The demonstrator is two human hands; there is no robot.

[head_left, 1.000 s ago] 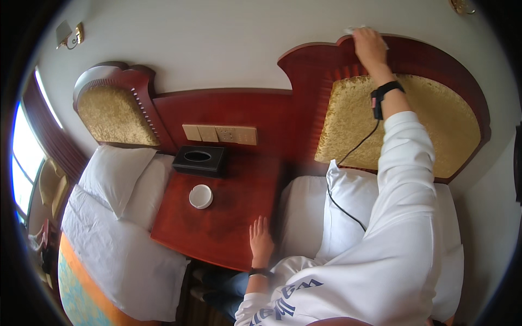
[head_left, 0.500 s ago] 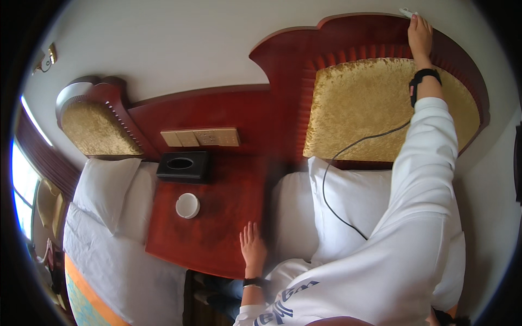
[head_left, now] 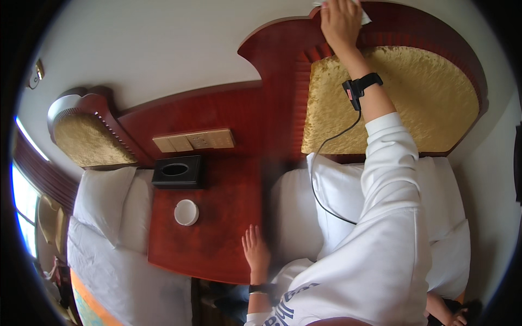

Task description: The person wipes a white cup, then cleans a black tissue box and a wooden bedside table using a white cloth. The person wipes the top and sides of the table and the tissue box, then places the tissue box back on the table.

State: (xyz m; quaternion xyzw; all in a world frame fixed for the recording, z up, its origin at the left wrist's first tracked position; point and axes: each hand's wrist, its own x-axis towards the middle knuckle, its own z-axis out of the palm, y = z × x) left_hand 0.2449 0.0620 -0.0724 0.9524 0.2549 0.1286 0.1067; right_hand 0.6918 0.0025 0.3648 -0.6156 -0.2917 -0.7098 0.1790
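High on the red wooden headboard [head_left: 402, 19], my right hand [head_left: 341, 24] presses a white cloth [head_left: 366, 19] against its top edge, near the notch in the carving. The fingers are closed over the cloth, and most of it is hidden under them. A black strap with a small device and a cable is round my right wrist. My left hand [head_left: 255, 250] lies flat at the right edge of the red bedside table [head_left: 217, 239], fingers stretched out and holding nothing. A white ashtray [head_left: 186, 212] and a black tissue box [head_left: 176, 172] stand on that table.
Below the gold padded panel [head_left: 424, 103] are white pillows [head_left: 331, 185] on the right bed. A second bed [head_left: 125, 282] with its own headboard is at the left. A beige switch panel [head_left: 193, 140] is above the table. Part of another arm [head_left: 439, 308] shows at lower right.
My right hand has slid left along the headboard's top edge with the cloth. My left hand stays at the table edge. An arm has come into view at lower right.
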